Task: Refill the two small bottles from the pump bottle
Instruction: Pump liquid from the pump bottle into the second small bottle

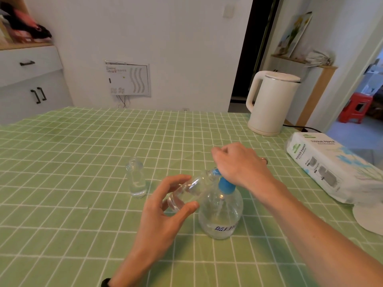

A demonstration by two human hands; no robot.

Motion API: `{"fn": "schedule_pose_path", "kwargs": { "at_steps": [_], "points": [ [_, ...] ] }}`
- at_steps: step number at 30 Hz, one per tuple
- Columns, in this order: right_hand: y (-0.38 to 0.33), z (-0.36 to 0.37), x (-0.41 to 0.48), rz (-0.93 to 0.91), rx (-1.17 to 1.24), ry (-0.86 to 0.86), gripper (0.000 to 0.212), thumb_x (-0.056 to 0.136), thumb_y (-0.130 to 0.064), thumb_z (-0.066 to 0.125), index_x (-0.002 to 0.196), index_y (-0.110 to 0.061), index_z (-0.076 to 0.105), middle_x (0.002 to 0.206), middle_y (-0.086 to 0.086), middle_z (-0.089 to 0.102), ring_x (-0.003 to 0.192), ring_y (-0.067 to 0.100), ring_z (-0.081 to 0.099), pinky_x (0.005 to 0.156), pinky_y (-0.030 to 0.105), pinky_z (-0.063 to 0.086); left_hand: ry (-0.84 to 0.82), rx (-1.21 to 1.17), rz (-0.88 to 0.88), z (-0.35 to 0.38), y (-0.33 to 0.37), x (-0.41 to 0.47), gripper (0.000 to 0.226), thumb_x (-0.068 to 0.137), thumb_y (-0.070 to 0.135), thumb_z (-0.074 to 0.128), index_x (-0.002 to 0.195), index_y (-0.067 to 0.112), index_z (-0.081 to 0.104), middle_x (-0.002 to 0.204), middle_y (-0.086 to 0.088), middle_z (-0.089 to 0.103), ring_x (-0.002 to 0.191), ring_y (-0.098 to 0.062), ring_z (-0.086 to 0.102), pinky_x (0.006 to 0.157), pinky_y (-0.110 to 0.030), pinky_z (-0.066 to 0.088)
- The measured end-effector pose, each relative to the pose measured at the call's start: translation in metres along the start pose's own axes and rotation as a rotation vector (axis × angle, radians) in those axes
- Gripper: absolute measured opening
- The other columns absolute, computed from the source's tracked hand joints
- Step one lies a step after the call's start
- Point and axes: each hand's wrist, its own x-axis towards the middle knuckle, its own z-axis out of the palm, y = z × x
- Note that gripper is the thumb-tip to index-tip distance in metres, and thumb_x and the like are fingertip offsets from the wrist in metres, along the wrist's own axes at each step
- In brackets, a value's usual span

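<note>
You held one small bottle (189, 190) tilted in your left hand (163, 208), thumb and fingers curled round its clear body, its open mouth touching the blue nozzle (216, 173) of the pump bottle (220, 214). Your right hand (238, 162) rested on top of the pump head, fingers loosely bent and closing on nothing I could see. The pump bottle stood upright on the green checked tablecloth (83, 154). The other small bottle (136, 180) stood upright to the left, uncapped, apart from both hands. A white kettle (269, 104) and a tissue pack (331, 168) sat at the right.

pump bottle (220, 212): clear glossy plastic | tablecloth (83, 141): matt checked cloth | kettle (269, 104): smooth matt plastic
</note>
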Motion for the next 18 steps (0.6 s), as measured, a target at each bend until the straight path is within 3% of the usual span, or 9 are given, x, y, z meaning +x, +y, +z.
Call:
{"fn": "schedule_pose_path", "kwargs": {
  "at_steps": [6,8,10,11,14,18],
  "points": [
    [0.0030,0.0032,0.0030,-0.026,0.022,0.027,0.047,0.104,-0.039,0.041,0.061,-0.018,0.042,0.061,-0.003,0.053,0.065,0.020,0.050,0.089,0.044,0.040,0.003,0.001,0.016,0.0000,0.0000,0.0011,0.043,0.075,0.042,0.082,0.115,0.051,0.069,0.119,0.015,0.074,0.115,-0.015,0.070,0.089,-0.048,0.062],
    [0.0056,0.0051,0.0033,0.001,0.091,-0.015,0.050,0.105,-0.038,0.041,0.062,-0.014,0.054,0.084,-0.001,0.076,0.081,0.022,0.067,0.098,0.046,0.044,0.000,0.012,0.016,-0.0003,-0.0021,0.0013,0.043,0.075,0.042,0.082,0.115,0.051,0.069,0.119,0.016,0.074,0.115,-0.014,0.070,0.088,-0.046,0.062],
    [0.0059,0.0071,0.0033,0.026,0.110,-0.062,0.052,0.105,-0.040,0.041,0.085,-0.004,0.072,0.114,0.003,0.081,0.103,0.027,0.072,0.107,0.050,0.045,-0.002,0.013,0.000,-0.0004,-0.0033,0.0009,0.043,0.075,0.042,0.081,0.115,0.049,0.069,0.119,0.016,0.074,0.114,-0.012,0.070,0.087,-0.043,0.062],
    [0.0059,0.0077,0.0031,0.034,0.116,-0.077,0.052,0.105,-0.041,0.041,0.091,-0.003,0.074,0.111,0.004,0.080,0.100,0.028,0.072,0.106,0.050,0.047,-0.004,0.009,-0.003,-0.0003,-0.0034,0.0007,0.042,0.075,0.043,0.081,0.115,0.049,0.069,0.119,0.016,0.074,0.114,-0.011,0.070,0.086,-0.043,0.063],
    [0.0052,0.0082,0.0016,0.022,0.104,-0.056,0.046,0.104,-0.039,0.042,0.068,-0.014,0.055,0.070,0.002,0.062,0.068,0.023,0.055,0.102,0.047,0.051,-0.003,0.004,-0.002,-0.0005,-0.0037,0.0000,0.042,0.075,0.043,0.081,0.114,0.050,0.069,0.120,0.016,0.074,0.114,-0.011,0.070,0.087,-0.045,0.063],
    [0.0008,0.0015,-0.0019,0.003,0.034,0.019,0.048,0.105,-0.037,0.040,0.061,-0.018,0.041,0.057,-0.002,0.045,0.061,0.020,0.044,0.095,0.048,0.041,-0.001,-0.005,0.010,0.0004,-0.0017,-0.0002,0.043,0.074,0.043,0.082,0.114,0.052,0.069,0.120,0.014,0.074,0.117,-0.016,0.069,0.089,-0.047,0.062]
  ]
}}
